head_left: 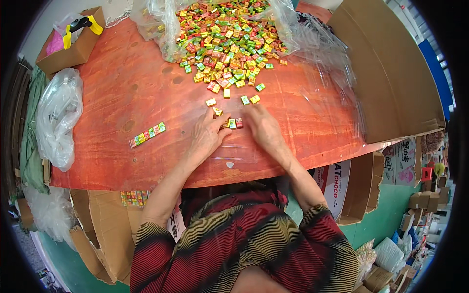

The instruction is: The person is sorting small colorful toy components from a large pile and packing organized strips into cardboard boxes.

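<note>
Between my hands sits a short row of small candy-like boxes (232,123), yellow, green and red, on the red-brown wooden table. My left hand (207,133) is closed, thumb and forefinger around the row's left end. A loose yellow box (218,112) lies against its fingers. My right hand (265,129) is beside the red box at the row's right end; its fingers bend downward, smeared, and their tips are unclear. Just beyond it lie a green box (245,100) and a yellow box (255,99). A clear plastic sleeve (239,154) lies nearer me.
A big heap of small boxes (229,39) spills from a clear bag at the far side. A filled clear strip (148,135) lies left. A carton with a yellow-black tape dispenser (80,27) stands far left. A large cardboard box (386,73) stands right.
</note>
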`<state>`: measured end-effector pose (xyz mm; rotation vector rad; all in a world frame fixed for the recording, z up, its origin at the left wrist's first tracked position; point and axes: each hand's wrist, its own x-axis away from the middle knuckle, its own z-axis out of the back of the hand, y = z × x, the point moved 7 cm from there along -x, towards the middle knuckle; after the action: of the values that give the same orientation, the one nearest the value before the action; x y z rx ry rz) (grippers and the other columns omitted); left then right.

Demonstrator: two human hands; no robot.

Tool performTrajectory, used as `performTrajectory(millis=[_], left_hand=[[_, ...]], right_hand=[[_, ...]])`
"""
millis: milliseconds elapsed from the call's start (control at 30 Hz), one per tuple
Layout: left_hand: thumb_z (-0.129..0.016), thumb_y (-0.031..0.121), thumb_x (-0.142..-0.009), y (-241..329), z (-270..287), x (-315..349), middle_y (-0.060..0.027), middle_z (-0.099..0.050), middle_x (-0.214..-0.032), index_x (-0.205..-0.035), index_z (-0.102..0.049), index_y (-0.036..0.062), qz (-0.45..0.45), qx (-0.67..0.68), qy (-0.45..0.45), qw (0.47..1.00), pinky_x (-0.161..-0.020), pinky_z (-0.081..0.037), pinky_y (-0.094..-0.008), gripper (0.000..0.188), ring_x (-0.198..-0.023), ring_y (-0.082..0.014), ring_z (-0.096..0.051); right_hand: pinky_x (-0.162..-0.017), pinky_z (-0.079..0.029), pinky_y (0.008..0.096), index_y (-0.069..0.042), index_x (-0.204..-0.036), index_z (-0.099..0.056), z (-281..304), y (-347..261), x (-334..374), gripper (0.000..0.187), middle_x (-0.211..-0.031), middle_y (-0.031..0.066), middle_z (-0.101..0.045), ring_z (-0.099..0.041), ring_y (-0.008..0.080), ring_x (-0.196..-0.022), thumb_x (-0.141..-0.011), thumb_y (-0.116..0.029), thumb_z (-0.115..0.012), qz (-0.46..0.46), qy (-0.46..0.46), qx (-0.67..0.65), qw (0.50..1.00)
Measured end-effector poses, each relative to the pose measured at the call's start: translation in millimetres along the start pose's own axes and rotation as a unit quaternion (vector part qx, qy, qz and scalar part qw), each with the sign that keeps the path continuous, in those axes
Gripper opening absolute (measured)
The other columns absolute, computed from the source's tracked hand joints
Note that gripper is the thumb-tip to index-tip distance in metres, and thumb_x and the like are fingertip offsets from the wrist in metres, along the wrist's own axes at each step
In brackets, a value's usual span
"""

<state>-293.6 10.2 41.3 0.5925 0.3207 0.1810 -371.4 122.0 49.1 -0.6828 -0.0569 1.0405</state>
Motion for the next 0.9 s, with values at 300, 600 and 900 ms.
performTrajectory(millis=[300, 600, 900], left_hand=[[-0.068, 0.019, -0.070, 6.4, 0.8, -1.3, -0.0100, -0.051, -0.092, -0.102, -0.061, 0.0091, 0.014, -0.003, -0.022, 1.000, -0.072, -0.044, -0.0374, 0.034, -0.085, -0.0277, -0.054], [-0.068, 0.018, -0.068, 2.5, -1.3, 0.9, -0.0126, -0.048, -0.087, -0.097, -0.060, 0.0105, -0.006, 0.002, 0.016, 1.000, -0.067, -0.043, -0.0400, 0.031, -0.080, -0.0299, -0.052], [-0.069, 0.017, -0.067, 3.2, -1.9, 0.1, -0.0115, -0.048, -0.087, -0.096, -0.062, 0.0102, -0.018, -0.009, 0.022, 1.000, -0.068, -0.044, -0.0392, 0.031, -0.079, -0.0285, -0.053]], right_hand=[[-0.069, -0.045, 0.0394, -0.008, -0.106, -0.054, 12.5, 44.9, -15.0, 0.028, -0.093, 0.0151, -0.052, -0.054, 0.0326, -0.084, -0.078, -0.012, -0.059, -0.129, 0.053, 0.084, 0.987], [-0.075, -0.044, 0.0378, -0.005, -0.093, -0.060, 16.0, 23.8, 13.2, 0.016, -0.095, 0.0148, -0.055, -0.054, 0.0313, -0.086, -0.078, -0.003, -0.054, 0.011, 0.040, 0.064, 0.997], [-0.076, -0.044, 0.0392, -0.001, -0.105, -0.053, 13.8, 30.0, 18.5, 0.031, -0.096, 0.0183, -0.052, -0.052, 0.0350, -0.092, -0.075, -0.003, -0.059, -0.151, -0.006, -0.035, 0.988]])
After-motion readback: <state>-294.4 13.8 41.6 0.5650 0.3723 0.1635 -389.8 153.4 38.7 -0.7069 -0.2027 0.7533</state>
